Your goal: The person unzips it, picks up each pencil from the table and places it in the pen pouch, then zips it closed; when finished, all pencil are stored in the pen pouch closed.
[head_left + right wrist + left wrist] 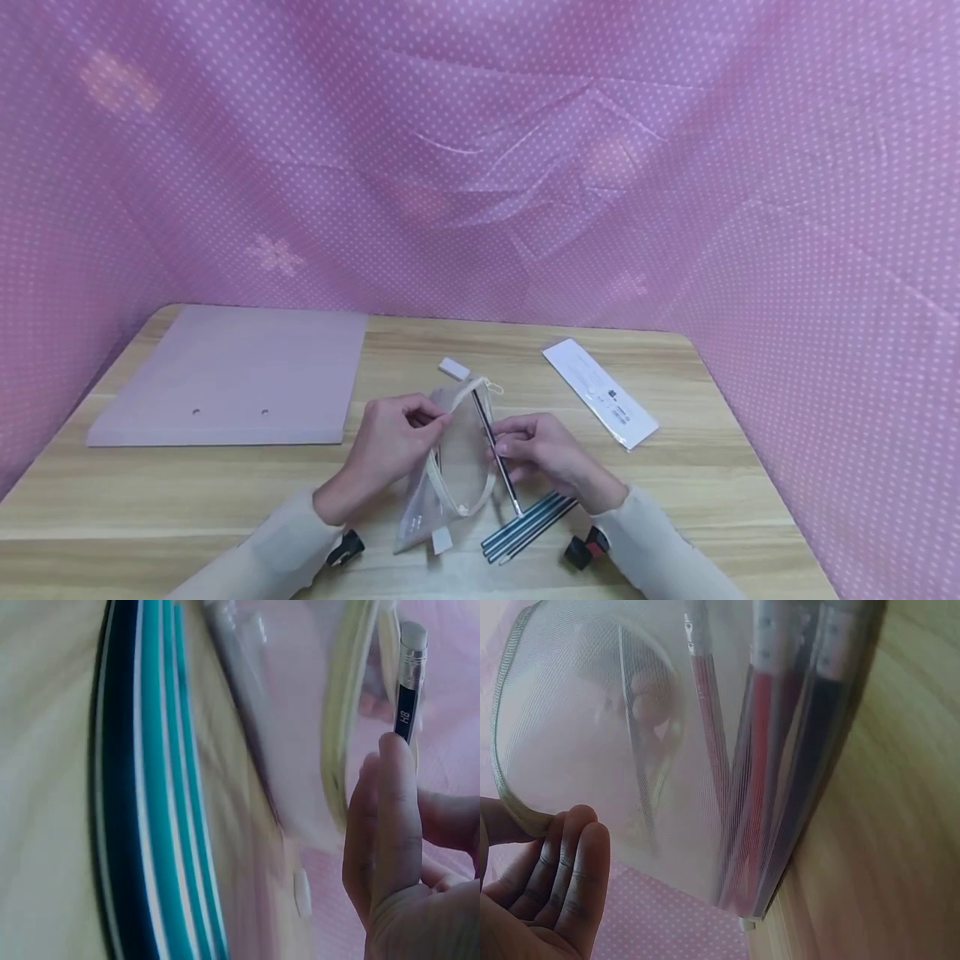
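Observation:
My left hand [393, 437] pinches the rim of a see-through mesh zip pouch [417, 515], whose mouth gapes toward the right. Several pencils [761, 750], red and dark with metal ferrules, show through the mesh in the left wrist view. In my right hand [551, 454] is a dark pencil [482, 414] with an eraser end, held between thumb and fingers; its far end overlaps the pouch's mouth. "HB" shows below its ferrule in the right wrist view. Teal and dark pencils [525, 531] lie side by side on the table, just below the right hand.
A small white block [453, 369] lies behind the pouch. A white packet with a printed label [600, 393] is at the back right, and a large pale lilac board with two holes [247, 371] at the left. Pink dotted cloth [480, 208] hangs around the wooden table [225, 492].

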Tool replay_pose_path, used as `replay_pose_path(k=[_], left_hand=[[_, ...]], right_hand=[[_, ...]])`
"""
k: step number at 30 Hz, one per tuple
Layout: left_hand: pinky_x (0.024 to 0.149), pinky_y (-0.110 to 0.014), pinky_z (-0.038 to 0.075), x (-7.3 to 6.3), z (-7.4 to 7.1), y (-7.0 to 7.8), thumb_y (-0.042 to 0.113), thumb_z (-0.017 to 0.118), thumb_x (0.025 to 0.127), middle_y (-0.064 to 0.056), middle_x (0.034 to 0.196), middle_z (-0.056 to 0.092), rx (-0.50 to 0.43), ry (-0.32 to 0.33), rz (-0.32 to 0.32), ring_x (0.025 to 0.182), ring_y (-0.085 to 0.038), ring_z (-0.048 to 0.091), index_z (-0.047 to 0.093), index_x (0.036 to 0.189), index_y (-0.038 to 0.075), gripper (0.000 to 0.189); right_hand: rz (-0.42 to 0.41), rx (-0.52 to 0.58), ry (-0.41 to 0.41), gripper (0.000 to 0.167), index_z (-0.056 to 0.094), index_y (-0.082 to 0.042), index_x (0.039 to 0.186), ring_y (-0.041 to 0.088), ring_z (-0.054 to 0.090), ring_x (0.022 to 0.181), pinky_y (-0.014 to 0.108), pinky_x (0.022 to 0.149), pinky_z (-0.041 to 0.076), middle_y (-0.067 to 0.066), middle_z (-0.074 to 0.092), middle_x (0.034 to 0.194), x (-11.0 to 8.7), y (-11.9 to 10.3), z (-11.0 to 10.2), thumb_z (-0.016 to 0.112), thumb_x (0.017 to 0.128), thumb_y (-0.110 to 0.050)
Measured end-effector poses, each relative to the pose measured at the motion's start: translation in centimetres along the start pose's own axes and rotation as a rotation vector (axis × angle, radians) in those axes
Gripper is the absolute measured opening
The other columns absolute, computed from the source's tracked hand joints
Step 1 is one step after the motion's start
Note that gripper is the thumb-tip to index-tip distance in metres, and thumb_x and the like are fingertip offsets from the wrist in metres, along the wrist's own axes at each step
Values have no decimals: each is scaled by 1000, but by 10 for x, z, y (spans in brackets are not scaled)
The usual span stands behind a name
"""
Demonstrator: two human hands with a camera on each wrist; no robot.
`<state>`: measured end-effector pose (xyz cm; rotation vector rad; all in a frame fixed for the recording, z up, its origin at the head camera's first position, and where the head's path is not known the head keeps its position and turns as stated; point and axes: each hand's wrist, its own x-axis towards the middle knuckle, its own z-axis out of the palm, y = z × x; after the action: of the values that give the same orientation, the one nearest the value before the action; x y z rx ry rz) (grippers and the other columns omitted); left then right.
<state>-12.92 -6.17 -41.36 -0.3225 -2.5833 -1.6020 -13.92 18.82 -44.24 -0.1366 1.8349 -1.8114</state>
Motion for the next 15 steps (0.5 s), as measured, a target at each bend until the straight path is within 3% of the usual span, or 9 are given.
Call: replay_pose_path(k=[7, 15], left_hand=[[56, -21, 55, -4, 4, 1, 12, 80, 84, 2, 73, 74, -11, -38, 31, 63, -8, 62, 76, 81, 16, 6], [54, -21, 52, -5, 6, 2, 15, 82, 83, 4, 71, 72, 14, -24, 67, 61, -7, 60, 76, 80, 18, 7]], right_hand=[[6, 85, -71, 48, 48, 15, 139, 13, 75, 87, 25, 67, 62, 7, 78, 96, 2, -3, 10, 61, 96, -3], [-23, 146, -127, 49, 44, 13, 143, 12, 73, 88, 23, 68, 62, 1, 75, 97, 7, -8, 28, 57, 97, 2]])
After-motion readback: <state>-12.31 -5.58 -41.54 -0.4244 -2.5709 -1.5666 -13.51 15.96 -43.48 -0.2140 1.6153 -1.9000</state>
